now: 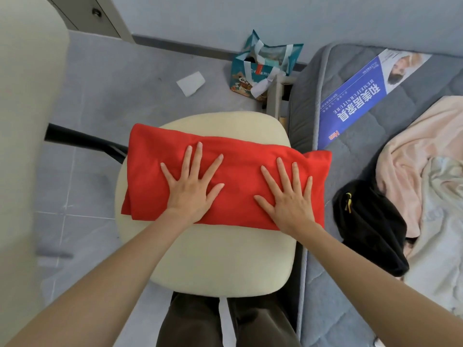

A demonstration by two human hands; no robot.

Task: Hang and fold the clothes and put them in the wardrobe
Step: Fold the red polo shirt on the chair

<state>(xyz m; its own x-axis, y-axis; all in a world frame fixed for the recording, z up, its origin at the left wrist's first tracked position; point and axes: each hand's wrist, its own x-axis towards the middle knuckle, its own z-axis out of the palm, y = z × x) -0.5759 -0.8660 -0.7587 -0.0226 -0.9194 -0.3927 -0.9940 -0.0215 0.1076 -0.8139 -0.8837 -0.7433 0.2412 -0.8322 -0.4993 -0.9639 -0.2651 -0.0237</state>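
Observation:
A red garment point(233, 156), folded into a long rectangle, lies across the cream seat of a chair point(220, 259) in front of me. My left hand point(191, 186) presses flat on its left half with fingers spread. Flat on the right half, my right hand point(288, 199) presses down with fingers spread too. On the grey mattress point(333, 309) to the right lie a black garment point(370, 226), a pink garment point(421, 136) and a pale patterned one point(441, 221).
A teal gift bag point(260, 68) and a white paper scrap point(191, 83) lie on the grey tiled floor beyond the chair. The chair's cream backrest point(27, 121) rises at the left. A blue label point(358, 96) lies on the mattress. A cabinet corner point(100, 16) shows top left.

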